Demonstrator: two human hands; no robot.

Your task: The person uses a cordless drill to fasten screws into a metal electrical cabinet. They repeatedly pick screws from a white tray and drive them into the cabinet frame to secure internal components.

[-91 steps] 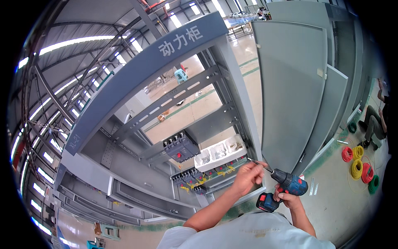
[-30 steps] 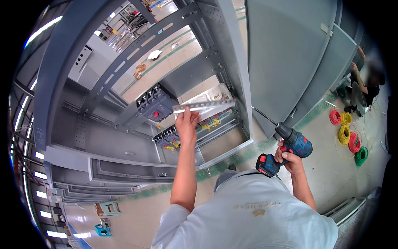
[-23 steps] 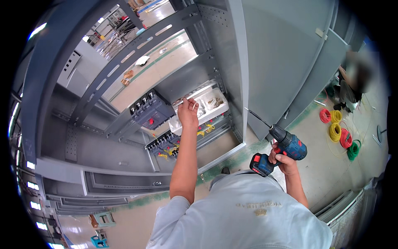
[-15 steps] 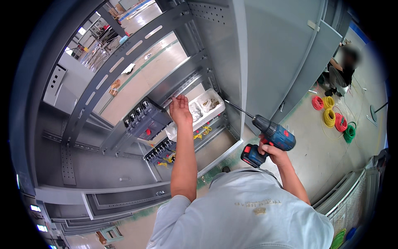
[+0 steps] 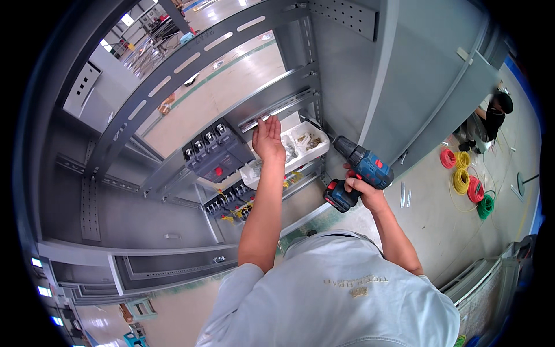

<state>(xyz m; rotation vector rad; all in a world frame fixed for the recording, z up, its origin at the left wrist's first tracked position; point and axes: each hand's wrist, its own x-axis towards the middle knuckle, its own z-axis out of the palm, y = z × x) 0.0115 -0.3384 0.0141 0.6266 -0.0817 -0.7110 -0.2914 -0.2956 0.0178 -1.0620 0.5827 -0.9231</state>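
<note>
My left hand (image 5: 269, 141) is raised inside a grey metal cabinet frame (image 5: 243, 22), palm up and fingers stretched out, near a slotted rail (image 5: 283, 108). No object shows in it. My right hand (image 5: 368, 192) grips a blue and black cordless drill (image 5: 373, 168) by its handle. The drill's long bit points into the cabinet, past the right end of a white tray (image 5: 317, 154). Brass-coloured screws (image 5: 313, 141) and clear bags lie in that tray. Left of my left hand sits a large dark circuit breaker (image 5: 217, 156) with a red button.
Below the large breaker runs a row of smaller breakers (image 5: 228, 202) with yellow wires. A grey door panel (image 5: 428, 75) stands at the right. Beyond it, coils of yellow wire (image 5: 461, 180) and green wire (image 5: 485, 206) lie on the floor near a crouching person (image 5: 491, 118).
The drill has moved left and up, its bit now further inside the cabinet. My left hand has shifted slightly up and right, still held out. The whole view has shifted too.
</note>
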